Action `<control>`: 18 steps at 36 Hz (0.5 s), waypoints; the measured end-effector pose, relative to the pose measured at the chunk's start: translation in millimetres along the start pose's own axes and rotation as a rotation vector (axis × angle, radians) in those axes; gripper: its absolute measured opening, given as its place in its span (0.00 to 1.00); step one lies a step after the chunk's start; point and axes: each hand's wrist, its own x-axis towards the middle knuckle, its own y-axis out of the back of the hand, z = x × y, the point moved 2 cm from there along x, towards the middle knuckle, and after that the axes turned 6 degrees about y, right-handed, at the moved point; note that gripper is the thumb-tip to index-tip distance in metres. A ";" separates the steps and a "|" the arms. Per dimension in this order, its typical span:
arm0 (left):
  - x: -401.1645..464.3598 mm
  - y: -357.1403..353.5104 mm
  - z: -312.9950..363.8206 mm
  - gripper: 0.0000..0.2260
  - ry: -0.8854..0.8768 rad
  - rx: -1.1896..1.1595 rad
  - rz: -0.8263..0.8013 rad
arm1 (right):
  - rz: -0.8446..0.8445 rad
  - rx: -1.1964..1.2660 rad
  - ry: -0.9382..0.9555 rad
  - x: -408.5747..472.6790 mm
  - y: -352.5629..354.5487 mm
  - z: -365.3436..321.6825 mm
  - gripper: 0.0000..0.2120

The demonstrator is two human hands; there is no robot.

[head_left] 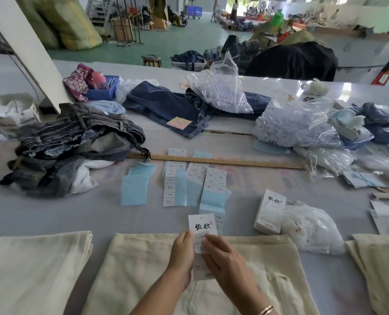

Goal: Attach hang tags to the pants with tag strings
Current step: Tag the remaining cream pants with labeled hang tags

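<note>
Hang tag (pixel 202 225) was pinched upright between my left hand (pixel 181 253) and right hand (pixel 223 258), over cream pants (pixel 143 264), sticker sheets (pixel 197 183) at 12 o'clock.

- Your tag (pixel 202 223) is white with black brush characters.
- The pants (pixel 143 264) under it are plain cream.
- The sticker sheets (pixel 216 180) ahead of you are white with small grey print on pale blue backing.
- The loose backing (pixel 133 192) is pale blue.
- The ruler (pixel 223 162) is yellow-brown wood.
- The jeans pile (pixel 75 142) to your left is faded grey-blue.
- The jeans (pixel 157 103) farther off are dark indigo.
- The tray (pixel 102 92) is bright blue.
- The pouch (pixel 76 84) has a purple floral pattern.
</note>
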 end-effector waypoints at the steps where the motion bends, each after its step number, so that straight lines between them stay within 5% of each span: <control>1: -2.6 -0.6 0.4 0.14 -0.002 0.003 -0.003 | 0.002 -0.015 0.008 -0.9 0.0 1.0 0.15; 10: -27.6 -3.5 0.6 0.13 0.110 -0.086 -0.154 | -0.036 -0.251 0.099 -14.0 10.5 3.7 0.15; 18: -22.3 -17.3 -7.0 0.09 0.186 -0.166 -0.149 | -0.266 -0.397 0.020 -51.3 16.1 0.1 0.38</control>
